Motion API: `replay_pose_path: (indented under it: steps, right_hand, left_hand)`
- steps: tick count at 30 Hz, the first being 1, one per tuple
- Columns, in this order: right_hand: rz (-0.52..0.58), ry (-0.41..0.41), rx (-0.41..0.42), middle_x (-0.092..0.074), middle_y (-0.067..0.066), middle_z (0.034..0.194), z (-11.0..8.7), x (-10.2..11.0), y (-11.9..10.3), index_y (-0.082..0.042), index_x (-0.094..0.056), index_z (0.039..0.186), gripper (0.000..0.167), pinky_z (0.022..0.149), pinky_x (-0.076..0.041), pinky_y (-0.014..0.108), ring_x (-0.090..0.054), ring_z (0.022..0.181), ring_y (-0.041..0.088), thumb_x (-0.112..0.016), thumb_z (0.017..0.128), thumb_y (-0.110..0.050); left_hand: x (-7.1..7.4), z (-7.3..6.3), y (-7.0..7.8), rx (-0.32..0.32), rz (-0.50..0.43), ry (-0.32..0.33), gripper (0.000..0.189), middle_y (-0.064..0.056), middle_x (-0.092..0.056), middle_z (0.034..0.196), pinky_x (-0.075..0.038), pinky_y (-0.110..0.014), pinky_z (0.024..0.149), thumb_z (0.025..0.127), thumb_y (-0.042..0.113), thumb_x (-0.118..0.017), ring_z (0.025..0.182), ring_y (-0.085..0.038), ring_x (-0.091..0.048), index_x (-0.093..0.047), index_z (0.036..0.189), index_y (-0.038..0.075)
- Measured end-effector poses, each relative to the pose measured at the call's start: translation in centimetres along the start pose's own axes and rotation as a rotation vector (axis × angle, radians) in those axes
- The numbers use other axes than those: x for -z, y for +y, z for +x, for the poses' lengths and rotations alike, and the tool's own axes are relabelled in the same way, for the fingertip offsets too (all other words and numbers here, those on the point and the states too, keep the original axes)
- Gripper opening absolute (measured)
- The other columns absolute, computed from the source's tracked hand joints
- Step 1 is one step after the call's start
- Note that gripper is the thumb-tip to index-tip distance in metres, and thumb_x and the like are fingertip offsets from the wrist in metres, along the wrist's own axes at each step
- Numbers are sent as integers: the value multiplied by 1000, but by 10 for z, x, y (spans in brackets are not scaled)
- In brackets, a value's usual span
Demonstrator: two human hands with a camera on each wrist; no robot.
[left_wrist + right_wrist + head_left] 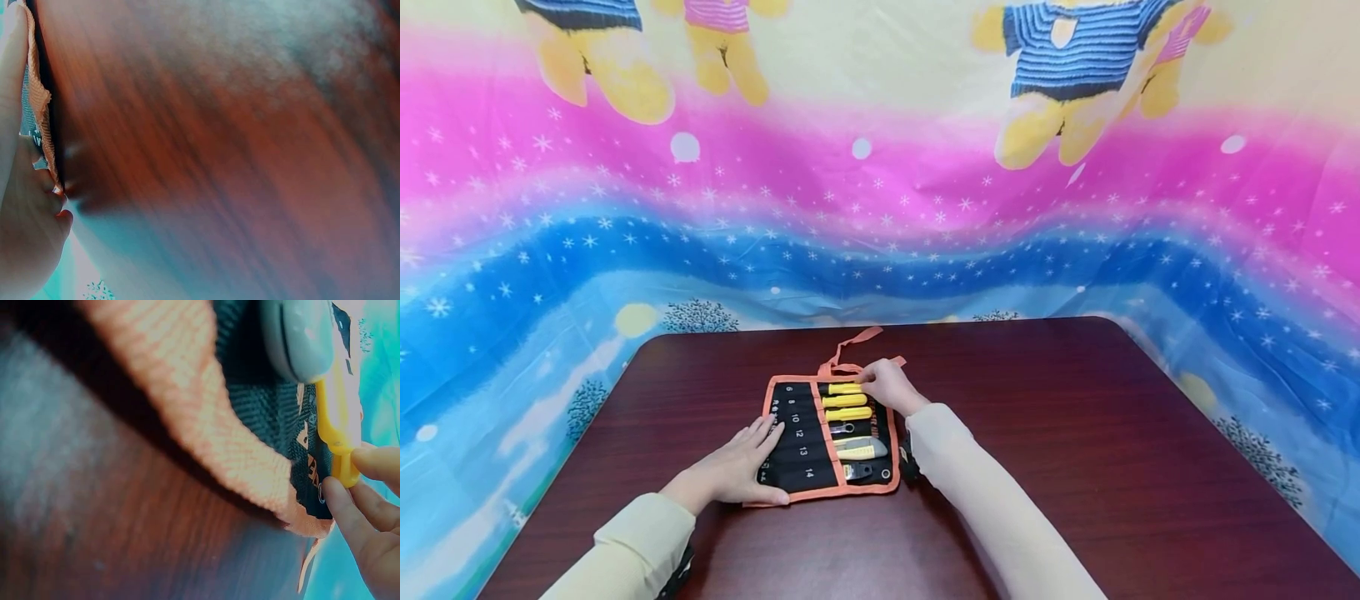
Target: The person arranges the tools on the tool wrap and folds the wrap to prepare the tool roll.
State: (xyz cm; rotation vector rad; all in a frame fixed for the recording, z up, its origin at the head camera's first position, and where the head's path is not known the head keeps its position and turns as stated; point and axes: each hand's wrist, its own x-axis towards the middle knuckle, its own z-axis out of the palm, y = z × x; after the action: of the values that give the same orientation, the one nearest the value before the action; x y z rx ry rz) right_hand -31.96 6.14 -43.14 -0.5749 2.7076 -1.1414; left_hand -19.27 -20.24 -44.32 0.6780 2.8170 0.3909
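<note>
A black tool roll (782, 458) with orange edging lies unrolled on the table, white numbers printed along its pockets. My left hand (741, 467) rests on its left edge with fingers spread; in the left wrist view the hand (28, 225) lies along the orange trim. At the roll's top right, my right hand (891, 386) pinches the end of a yellow-handled screwdriver (844, 388), its shaft hidden in the pocket. Two more yellow handles (847, 413) sit below it. Further down are a small wrench (847, 428), a grey and yellow utility knife (863, 450) and a black tool (857, 472).
Orange tie straps (850, 340) trail from the roll's far edge. The dark red wooden table (1037, 400) reaches out on both sides. Behind it hangs a patterned cloth (880, 208) that meets the table's back edge.
</note>
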Motion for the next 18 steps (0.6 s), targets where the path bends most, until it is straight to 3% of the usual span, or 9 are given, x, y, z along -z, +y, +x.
replay_pose_path:
  steps: [7, 13, 18]
  right_hand:
    - [42, -32, -41, -60, 9, 116, 1, 0, -1, -6, -69, 108, 21, 80, -49, 35, -57, 100, 20, -53, 93, -5]
    - [61, 2, -36, -60, 7, 114, 3, -5, -4, -7, -69, 106, 20, 72, -49, 29, -58, 91, 16, -55, 92, -5]
    - [83, 25, -39, -60, 8, 114, 4, -9, -6, -8, -70, 105, 20, 74, -50, 31, -57, 98, 19, -55, 92, -4]
  left_hand:
    - [0, -1, 0, 2, -3, 1, 113, -23, -13, 149, -17, -50, 106, 68, 73, -58, 135, -38, -11, -21, 145, -1]
    - [0, -1, 0, 17, -2, -6, 113, -22, -13, 149, -18, -50, 105, 68, 73, -59, 135, -38, -11, -21, 145, -1]
    - [0, -1, 0, 15, -3, -4, 113, -22, -13, 149, -18, -50, 105, 68, 73, -59, 135, -38, -11, -21, 145, -1]
